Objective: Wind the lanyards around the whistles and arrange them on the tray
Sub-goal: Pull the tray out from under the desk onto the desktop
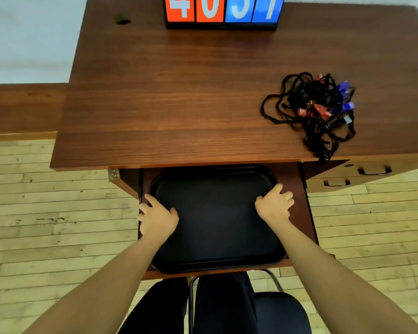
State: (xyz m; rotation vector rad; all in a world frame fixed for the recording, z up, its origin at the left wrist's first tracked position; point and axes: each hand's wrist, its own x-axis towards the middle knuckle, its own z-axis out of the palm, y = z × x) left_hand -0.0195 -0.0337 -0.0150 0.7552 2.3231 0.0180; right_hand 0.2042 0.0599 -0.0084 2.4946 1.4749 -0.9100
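Left hand [158, 219] and right hand [274, 204] grip the smooth, round-cornered black tray [215, 218] by its rims.

Scoreboard [223, 12] at 12 o'clock cut off by top edge, only lower halves of digits show. Whistles [323, 109] at 2 o'clock buried in lanyards [287, 112], count impossible, kinda blurry too. Far rim of tray [215, 168] tucked under bench [179, 92] edge. Left hand [158, 219] fingers partly hidden over tray side.

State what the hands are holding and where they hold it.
Both hold the black tray in the open drawer: left hand on its left rim, right hand on its right rim.
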